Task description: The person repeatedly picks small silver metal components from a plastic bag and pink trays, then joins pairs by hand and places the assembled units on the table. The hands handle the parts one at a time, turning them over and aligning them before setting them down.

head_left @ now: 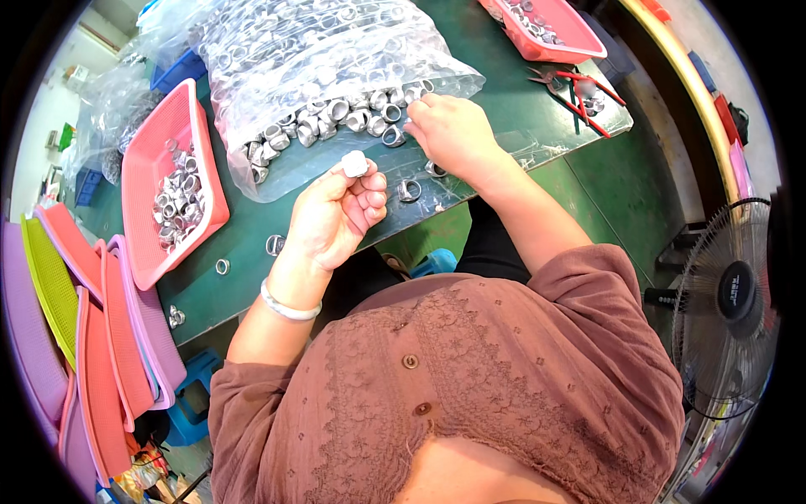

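Between the thumb and fingers of my left hand [337,217] is a silver-coloured metal ring [355,163], its pale squarish face turned up. My right hand [453,134] reaches to the open edge of a clear plastic bag [277,76], its fingers curled in at the pile of rings [338,110] there. Whatever those fingertips grip is hidden, though rings lie right against them. On the green table [327,244] below the bag's mouth, a loose ring [410,191] lies between my two hands.
At the left stands a pink basket [138,189] holding more rings; another pink basket [562,42] is at the far right. Red-handled pliers [583,101] lie near the right corner. Stacked coloured baskets [101,336] rise at the left, and a fan [730,294] stands right.
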A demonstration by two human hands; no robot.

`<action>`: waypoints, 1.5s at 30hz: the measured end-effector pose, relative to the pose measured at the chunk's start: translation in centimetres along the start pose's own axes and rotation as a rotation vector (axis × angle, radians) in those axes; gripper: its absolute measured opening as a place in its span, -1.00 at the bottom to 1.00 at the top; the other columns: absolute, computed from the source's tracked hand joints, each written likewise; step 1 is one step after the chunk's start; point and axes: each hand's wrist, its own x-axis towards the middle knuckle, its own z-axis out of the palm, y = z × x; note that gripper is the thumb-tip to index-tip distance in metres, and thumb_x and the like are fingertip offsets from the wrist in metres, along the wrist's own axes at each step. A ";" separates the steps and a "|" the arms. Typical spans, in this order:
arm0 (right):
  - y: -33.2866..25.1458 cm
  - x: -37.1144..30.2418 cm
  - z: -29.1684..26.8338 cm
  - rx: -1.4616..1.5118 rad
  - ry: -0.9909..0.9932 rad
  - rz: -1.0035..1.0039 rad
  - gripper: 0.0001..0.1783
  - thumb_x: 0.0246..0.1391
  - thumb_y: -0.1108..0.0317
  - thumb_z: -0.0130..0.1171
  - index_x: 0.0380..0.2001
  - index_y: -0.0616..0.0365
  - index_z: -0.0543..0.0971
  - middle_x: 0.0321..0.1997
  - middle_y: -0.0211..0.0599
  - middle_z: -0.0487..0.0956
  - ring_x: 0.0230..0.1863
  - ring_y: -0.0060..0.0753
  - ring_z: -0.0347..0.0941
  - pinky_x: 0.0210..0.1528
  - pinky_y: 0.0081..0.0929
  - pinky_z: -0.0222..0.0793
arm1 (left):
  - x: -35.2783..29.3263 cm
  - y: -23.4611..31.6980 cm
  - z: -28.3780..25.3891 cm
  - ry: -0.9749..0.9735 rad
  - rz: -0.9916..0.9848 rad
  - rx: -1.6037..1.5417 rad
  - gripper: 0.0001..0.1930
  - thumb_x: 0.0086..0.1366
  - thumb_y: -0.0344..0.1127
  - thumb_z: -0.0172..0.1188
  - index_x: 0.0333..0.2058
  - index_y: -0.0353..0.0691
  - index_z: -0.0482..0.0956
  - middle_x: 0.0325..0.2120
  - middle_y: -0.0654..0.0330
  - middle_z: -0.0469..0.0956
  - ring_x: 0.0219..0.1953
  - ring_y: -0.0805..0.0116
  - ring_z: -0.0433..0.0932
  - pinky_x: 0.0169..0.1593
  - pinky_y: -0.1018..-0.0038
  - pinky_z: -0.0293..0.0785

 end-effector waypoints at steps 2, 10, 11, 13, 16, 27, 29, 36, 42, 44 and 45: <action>0.2 0.4 0.4 -0.053 -0.017 0.009 -0.86 -0.06 0.31 0.04 -0.51 0.16 0.48 -0.48 -0.22 0.50 -0.37 -0.19 0.48 -0.34 -0.33 0.40 | -0.1 0.1 -0.2 0.002 0.001 0.001 -0.80 0.29 -0.29 -0.11 -0.29 -0.31 0.40 -0.46 0.16 0.40 -0.50 0.43 0.35 -0.45 0.57 0.32; 1.2 0.0 -0.9 1.035 -0.054 0.425 -0.83 0.03 0.35 0.06 -0.48 0.25 0.50 -0.57 -0.39 0.48 -0.56 -0.54 0.40 -0.52 -0.57 0.29 | 0.0 -0.1 -0.3 -0.031 -0.001 -0.023 -0.79 0.29 -0.28 -0.11 -0.29 -0.32 0.40 -0.45 0.14 0.41 -0.49 0.42 0.37 -0.44 0.57 0.33; 1.2 -0.1 -1.3 1.206 -0.106 0.475 -0.84 0.04 0.34 0.07 -0.47 0.23 0.50 -0.58 -0.43 0.46 -0.58 -0.60 0.35 -0.54 -0.62 0.25 | 0.1 -0.1 -0.2 -0.036 -0.002 -0.023 -0.79 0.29 -0.28 -0.11 -0.29 -0.31 0.40 -0.45 0.14 0.41 -0.49 0.42 0.37 -0.44 0.57 0.33; 1.0 -0.4 -2.2 1.549 -0.213 0.573 -0.84 0.05 0.32 0.09 -0.46 0.19 0.51 -0.60 -0.52 0.43 -0.61 -0.73 0.26 -0.57 -0.73 0.17 | 0.1 -0.2 0.0 -0.044 -0.008 -0.028 -0.79 0.29 -0.28 -0.10 -0.29 -0.31 0.40 -0.45 0.14 0.41 -0.49 0.42 0.37 -0.44 0.57 0.33; 0.8 -0.9 -2.1 1.739 -0.258 0.527 -0.86 0.06 0.32 0.08 -0.46 0.15 0.51 -0.58 -0.52 0.44 -0.63 -0.76 0.23 -0.59 -0.79 0.11 | 0.1 -0.4 0.3 -0.045 -0.005 -0.023 -0.79 0.29 -0.28 -0.10 -0.29 -0.31 0.41 -0.45 0.14 0.41 -0.50 0.42 0.36 -0.44 0.57 0.33; -0.7 -1.4 -1.7 2.113 -0.377 0.394 -0.86 0.06 0.33 0.08 -0.41 0.18 0.50 -0.56 -0.47 0.44 -0.61 -0.71 0.22 -0.55 -0.75 0.13 | -0.6 -0.5 1.5 -0.054 -0.001 -0.002 -0.78 0.29 -0.27 -0.10 -0.30 -0.32 0.42 -0.47 0.15 0.43 -0.51 0.43 0.36 -0.45 0.57 0.32; -0.9 -1.5 -1.7 2.135 -0.399 0.390 -0.87 0.06 0.33 0.08 -0.44 0.15 0.51 -0.55 -0.48 0.45 -0.60 -0.72 0.24 -0.55 -0.76 0.15 | -0.6 -0.5 1.7 -0.054 0.000 0.007 -0.78 0.30 -0.28 -0.11 -0.30 -0.32 0.42 -0.47 0.15 0.43 -0.51 0.44 0.35 -0.45 0.57 0.32; -1.6 -1.7 -1.6 2.057 -0.365 0.391 -0.82 0.04 0.33 0.09 -0.35 0.23 0.48 -0.56 -0.43 0.43 -0.63 -0.70 0.20 -0.56 -0.74 0.09 | -0.9 -0.4 1.8 -0.045 -0.009 0.014 -0.75 0.31 -0.31 -0.18 -0.23 -0.37 0.40 -0.42 0.08 0.50 -0.44 0.35 0.50 -0.36 0.51 0.45; -3.3 -2.1 -2.3 1.398 -0.164 0.210 -0.89 0.04 0.43 0.08 -0.40 0.25 0.53 -0.53 -0.47 0.47 -0.54 -0.72 0.31 -0.50 -0.74 0.22 | -0.9 -0.5 2.2 0.014 -0.009 0.003 -0.71 0.32 -0.31 -0.23 -0.19 -0.41 0.39 -0.36 0.06 0.51 -0.33 0.26 0.55 -0.24 0.44 0.53; -4.5 -2.3 -2.8 1.278 -0.106 0.146 -0.92 0.00 0.51 0.09 -0.40 0.28 0.53 -0.50 -0.44 0.50 -0.47 -0.68 0.39 -0.42 -0.70 0.31 | -0.8 -0.5 1.3 -0.031 -0.025 -0.082 -0.71 0.32 -0.29 -0.18 -0.19 -0.42 0.38 -0.35 0.07 0.50 -0.32 0.27 0.53 -0.24 0.46 0.53; -4.6 -2.4 -2.7 1.156 -0.107 0.062 -0.90 -0.02 0.52 0.11 -0.37 0.26 0.53 -0.48 -0.41 0.51 -0.45 -0.69 0.39 -0.40 -0.68 0.32 | -0.7 -0.6 0.8 0.000 -0.009 -0.103 -0.71 0.31 -0.27 -0.14 -0.17 -0.42 0.37 -0.35 0.07 0.49 -0.33 0.28 0.53 -0.26 0.48 0.52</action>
